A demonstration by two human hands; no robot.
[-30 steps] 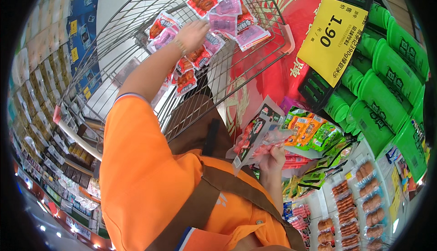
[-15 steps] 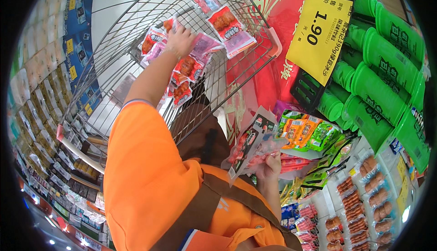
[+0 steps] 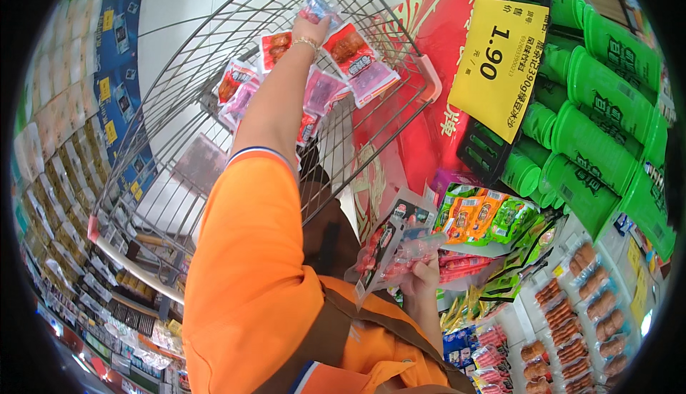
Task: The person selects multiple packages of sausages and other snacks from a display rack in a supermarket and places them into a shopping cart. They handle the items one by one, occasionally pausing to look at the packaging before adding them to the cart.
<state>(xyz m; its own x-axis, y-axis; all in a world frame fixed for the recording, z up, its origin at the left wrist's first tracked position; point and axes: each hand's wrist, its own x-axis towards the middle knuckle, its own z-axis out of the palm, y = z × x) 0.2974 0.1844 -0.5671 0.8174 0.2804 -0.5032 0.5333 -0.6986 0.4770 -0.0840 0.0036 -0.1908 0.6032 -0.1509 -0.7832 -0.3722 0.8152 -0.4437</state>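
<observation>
My left hand [image 3: 311,31] reaches to the far part of a wire shopping cart [image 3: 179,72], its fingers closed on a small blue-and-red snack pack [image 3: 318,6]. Around it lie several snack packets: red-and-white ones with browned food pictured [image 3: 348,46] and pinkish-purple ones [image 3: 321,92]. Low at the right, my right hand [image 3: 421,276] grips clear vacuum packs [image 3: 386,240] of reddish food with dark labels, held upright near my body.
Beside the cart stand a red display [image 3: 421,144] and a black crate of green containers [image 3: 600,136] with a yellow sign [image 3: 486,65]. Colourful packets [image 3: 486,215] and trays of packed meat snacks [image 3: 579,315] sit lower right. Stocked shelves [image 3: 57,179] line the left.
My left hand has moved up and right, from the middle packets to the blue pack at the cart's far part. A red-and-white packet now shows where it was. My right hand still holds its packs.
</observation>
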